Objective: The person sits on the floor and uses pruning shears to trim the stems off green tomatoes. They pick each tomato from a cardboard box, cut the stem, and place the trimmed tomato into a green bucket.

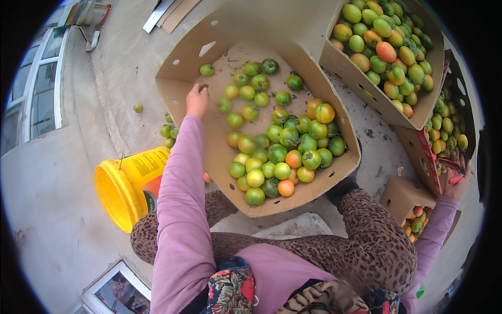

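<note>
My left hand (197,100) is over the left side of an open cardboard box (298,202), its fingers curled together. Whether something small is between them I cannot tell. Just beyond the fingertips lies a green tomato (206,70). More green tomatoes (247,92) are scattered across the box floor, with green and orange-tinged ones heaped at the near right. Far to the right, my right hand (458,180) has red-handled snips (451,164) across its palm, fingers spread. That hand is at the near edge of a red-trimmed box (429,161) of smaller oval tomatoes (445,125).
A heaped box of oval tomatoes (386,51) stands at the upper right. Below it, a smaller carton (408,192) also contains tomatoes. A yellow bucket (121,192) lies tipped at my left, near several loose green tomatoes (166,131). Flattened cardboard (176,15) lies at the top.
</note>
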`<state>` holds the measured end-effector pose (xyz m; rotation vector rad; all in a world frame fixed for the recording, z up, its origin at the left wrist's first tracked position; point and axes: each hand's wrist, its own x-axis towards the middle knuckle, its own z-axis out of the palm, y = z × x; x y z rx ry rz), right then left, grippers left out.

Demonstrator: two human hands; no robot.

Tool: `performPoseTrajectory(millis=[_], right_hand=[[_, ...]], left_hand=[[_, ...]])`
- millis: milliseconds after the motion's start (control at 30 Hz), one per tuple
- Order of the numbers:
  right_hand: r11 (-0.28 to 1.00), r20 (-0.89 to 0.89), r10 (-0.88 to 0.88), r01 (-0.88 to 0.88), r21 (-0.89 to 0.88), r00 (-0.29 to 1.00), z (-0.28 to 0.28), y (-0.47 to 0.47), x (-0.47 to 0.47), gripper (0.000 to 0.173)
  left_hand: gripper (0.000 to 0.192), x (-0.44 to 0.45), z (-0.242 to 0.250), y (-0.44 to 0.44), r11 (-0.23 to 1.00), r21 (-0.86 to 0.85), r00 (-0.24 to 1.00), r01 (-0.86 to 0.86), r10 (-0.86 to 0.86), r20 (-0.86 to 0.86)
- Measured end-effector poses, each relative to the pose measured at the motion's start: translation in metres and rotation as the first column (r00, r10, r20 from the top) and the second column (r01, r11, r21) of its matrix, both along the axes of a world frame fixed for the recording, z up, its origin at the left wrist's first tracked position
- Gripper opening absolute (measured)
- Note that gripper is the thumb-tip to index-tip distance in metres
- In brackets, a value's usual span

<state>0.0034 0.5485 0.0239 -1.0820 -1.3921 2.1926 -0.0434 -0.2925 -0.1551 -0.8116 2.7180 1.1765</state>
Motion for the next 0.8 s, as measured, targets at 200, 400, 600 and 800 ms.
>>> performPoseTrajectory(millis=[200,400,600,800], right_hand=[[0.916,-0.092,0.392,-0.398,-0.047,0.915,-0.043,-0.104,0.046,0.046],[0.825,0.058,0.558,-0.561,0.072,0.828,-0.033,-0.211,0.050,0.037],[0.534,0.250,0.731,-0.760,0.371,0.635,-0.011,-0.232,0.043,0.043],[0.229,0.288,0.791,-0.698,0.678,0.539,0.006,-0.250,0.040,0.046]], left_hand=[[0.047,0.006,-0.003,0.032,0.955,-0.186,0.921,0.230,-0.151,0.360],[0.061,0.028,-0.008,0.082,0.944,-0.275,0.948,0.184,-0.096,0.304],[0.059,0.020,0.034,0.116,0.975,0.216,0.993,0.044,-0.066,0.095],[0.058,0.026,0.077,0.175,0.925,0.127,0.924,0.358,-0.331,-0.189]])
